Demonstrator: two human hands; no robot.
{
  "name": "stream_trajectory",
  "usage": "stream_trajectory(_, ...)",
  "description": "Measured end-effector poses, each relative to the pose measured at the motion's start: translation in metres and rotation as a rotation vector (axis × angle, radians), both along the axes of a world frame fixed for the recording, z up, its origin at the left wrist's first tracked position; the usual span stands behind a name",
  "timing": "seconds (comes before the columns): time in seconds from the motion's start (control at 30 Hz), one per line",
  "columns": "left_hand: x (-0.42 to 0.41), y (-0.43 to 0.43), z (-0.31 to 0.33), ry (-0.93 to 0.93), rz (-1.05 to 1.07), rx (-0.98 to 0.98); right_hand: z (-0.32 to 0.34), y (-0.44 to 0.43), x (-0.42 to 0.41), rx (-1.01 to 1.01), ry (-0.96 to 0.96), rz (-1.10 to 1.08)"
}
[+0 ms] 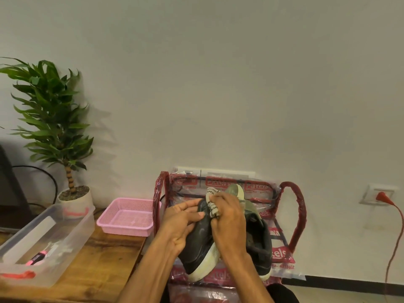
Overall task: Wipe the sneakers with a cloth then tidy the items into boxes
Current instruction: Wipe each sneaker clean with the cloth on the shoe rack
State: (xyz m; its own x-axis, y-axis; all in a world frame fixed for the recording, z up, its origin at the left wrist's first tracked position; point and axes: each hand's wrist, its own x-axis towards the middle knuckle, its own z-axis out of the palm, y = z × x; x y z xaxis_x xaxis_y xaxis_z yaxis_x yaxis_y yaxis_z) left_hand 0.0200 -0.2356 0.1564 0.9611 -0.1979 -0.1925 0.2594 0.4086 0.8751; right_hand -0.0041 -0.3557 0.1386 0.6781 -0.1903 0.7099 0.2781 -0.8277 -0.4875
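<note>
R hand (228,217), cloth (213,204) prob. on sneaker (197,243)

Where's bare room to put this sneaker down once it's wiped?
Bare table wood between the clear box, the basket and the table's right edge. The basket looks empty too. The rack is crowded: the other sneaker lies on it, and the left hand holding the sneaker and right hand gripping the cloth are in front.
</note>
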Motion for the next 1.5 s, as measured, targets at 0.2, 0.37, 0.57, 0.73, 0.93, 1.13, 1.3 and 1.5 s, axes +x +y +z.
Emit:
stream_trajectory(0.2,0.000,0.002,0.002,-0.025,0.021,-0.049,0.003,-0.003,-0.005,-0.095,-0.009,0.063)
stream_trajectory(0.37,-0.001,-0.001,0.015,-0.043,0.072,-0.062,0.003,-0.001,-0.004,-0.012,0.053,0.031)
stream_trajectory(0.57,0.005,-0.004,0.018,0.016,0.096,-0.167,-0.008,-0.006,-0.008,0.005,0.030,0.081)
stream_trajectory(0.73,0.011,-0.009,0.024,0.018,0.187,-0.150,-0.002,0.013,-0.021,-0.012,-0.048,0.106)
stream_trajectory(0.93,0.014,-0.009,0.024,0.063,0.176,-0.186,-0.008,0.008,-0.015,-0.206,-0.182,0.116)
stream_trajectory(1.13,0.021,0.001,0.023,0.057,0.183,-0.154,0.003,0.020,-0.001,0.013,-0.077,0.079)
stream_trajectory(1.3,0.027,0.007,0.018,0.093,0.243,-0.192,0.002,0.027,-0.005,-0.045,-0.007,0.113)
stream_trajectory(1.5,0.026,0.003,0.009,0.141,0.230,-0.233,-0.001,0.005,-0.009,-0.213,-0.032,0.183)
